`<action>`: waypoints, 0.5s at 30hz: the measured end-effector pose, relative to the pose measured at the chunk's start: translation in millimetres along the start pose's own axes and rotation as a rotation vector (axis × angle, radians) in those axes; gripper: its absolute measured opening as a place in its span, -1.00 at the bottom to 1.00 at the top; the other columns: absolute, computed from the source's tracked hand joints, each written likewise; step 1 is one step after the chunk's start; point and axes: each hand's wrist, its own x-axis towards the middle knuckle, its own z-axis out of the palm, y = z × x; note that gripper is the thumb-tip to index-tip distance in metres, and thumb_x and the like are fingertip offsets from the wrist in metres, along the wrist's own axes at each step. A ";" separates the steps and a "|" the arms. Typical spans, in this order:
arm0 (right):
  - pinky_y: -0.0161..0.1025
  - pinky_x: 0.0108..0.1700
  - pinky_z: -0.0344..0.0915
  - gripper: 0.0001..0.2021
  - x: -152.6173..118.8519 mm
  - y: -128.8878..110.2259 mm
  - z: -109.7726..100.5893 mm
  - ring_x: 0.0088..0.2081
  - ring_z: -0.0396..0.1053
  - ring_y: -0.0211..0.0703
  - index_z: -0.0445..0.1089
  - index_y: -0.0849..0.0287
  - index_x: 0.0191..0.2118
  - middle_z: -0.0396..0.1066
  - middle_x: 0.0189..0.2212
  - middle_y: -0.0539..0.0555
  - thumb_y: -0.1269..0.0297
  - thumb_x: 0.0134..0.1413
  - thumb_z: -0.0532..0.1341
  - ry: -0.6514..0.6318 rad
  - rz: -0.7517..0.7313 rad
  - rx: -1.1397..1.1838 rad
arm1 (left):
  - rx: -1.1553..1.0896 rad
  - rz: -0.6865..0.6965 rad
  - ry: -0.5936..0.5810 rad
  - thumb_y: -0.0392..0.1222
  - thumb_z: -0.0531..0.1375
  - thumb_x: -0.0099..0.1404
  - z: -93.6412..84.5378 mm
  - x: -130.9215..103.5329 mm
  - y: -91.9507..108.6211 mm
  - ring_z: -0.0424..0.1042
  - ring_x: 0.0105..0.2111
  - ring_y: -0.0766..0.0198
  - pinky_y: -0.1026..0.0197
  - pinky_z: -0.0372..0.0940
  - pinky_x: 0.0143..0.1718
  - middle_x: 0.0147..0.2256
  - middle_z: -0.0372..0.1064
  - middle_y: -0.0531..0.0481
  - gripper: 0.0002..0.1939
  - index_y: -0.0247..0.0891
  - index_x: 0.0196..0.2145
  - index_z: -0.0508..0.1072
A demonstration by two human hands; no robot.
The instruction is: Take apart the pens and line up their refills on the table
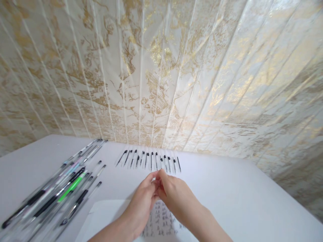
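Observation:
My left hand (143, 198) and my right hand (174, 191) meet above the top edge of a sheet of paper (101, 215) with rows of dark handwriting. Their fingers are pressed together at the fingertips; whatever lies between them is hidden or too small to make out. Just beyond the fingertips, a row of thin black refills or pens (151, 161) with dark ends lies side by side on the white table (227, 188).
Many pens lie in a spread on the left side, among them a bright green one (72, 188) and several with black grips. A gold-patterned, pleated curtain (156, 77) rises behind the table's far edge.

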 end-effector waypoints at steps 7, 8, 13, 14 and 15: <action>-0.38 -0.42 0.09 -0.84 23.3 36.9 -11.1 -0.39 0.39 -0.23 0.30 0.18 -0.23 0.47 -0.39 0.06 0.51 0.04 0.09 0.074 0.094 0.016 | 0.140 0.030 -0.083 -0.07 0.13 0.22 4.3 -4.4 -4.5 0.31 0.04 0.11 0.16 0.23 -0.04 0.12 0.25 -0.20 -0.55 -0.23 0.05 0.23; -0.38 -0.38 0.11 -0.87 32.2 51.4 -18.0 -0.38 0.38 -0.23 0.32 0.18 -0.25 0.47 -0.41 0.04 0.46 0.06 0.12 0.137 0.202 -0.029 | 0.191 0.040 -0.081 -0.05 0.12 0.23 4.5 -5.2 -7.4 0.31 0.04 0.12 0.16 0.22 -0.02 0.12 0.24 -0.20 -0.52 -0.22 0.08 0.18; -0.28 -0.31 0.16 -0.89 77.9 115.9 -32.0 -0.29 0.38 -0.12 0.37 0.30 -0.25 0.45 -0.34 0.19 0.46 0.08 0.14 0.191 0.406 -0.098 | 0.423 0.100 -0.203 -0.06 0.03 0.28 5.9 -11.8 -25.2 0.38 -0.11 0.15 0.16 0.25 -0.14 -0.10 0.40 -0.21 -0.57 -0.30 0.05 0.15; -0.27 -0.29 0.19 -0.89 83.8 123.5 -30.4 -0.27 0.38 -0.13 0.38 0.29 -0.24 0.45 -0.32 0.17 0.42 0.11 0.15 0.178 0.408 -0.092 | 0.442 0.101 -0.213 -0.07 0.02 0.28 5.6 -12.1 -28.1 0.39 -0.14 0.16 0.17 0.25 -0.18 -0.13 0.41 -0.20 -0.59 -0.30 0.04 0.16; -0.25 -0.26 0.23 -0.87 87.8 129.2 -28.3 -0.26 0.38 -0.15 0.38 0.28 -0.22 0.44 -0.30 0.14 0.36 0.15 0.15 0.163 0.406 -0.083 | 0.453 0.100 -0.215 -0.08 0.01 0.28 4.9 -12.0 -30.4 0.39 -0.17 0.17 0.18 0.26 -0.21 -0.15 0.41 -0.19 -0.60 -0.30 0.03 0.15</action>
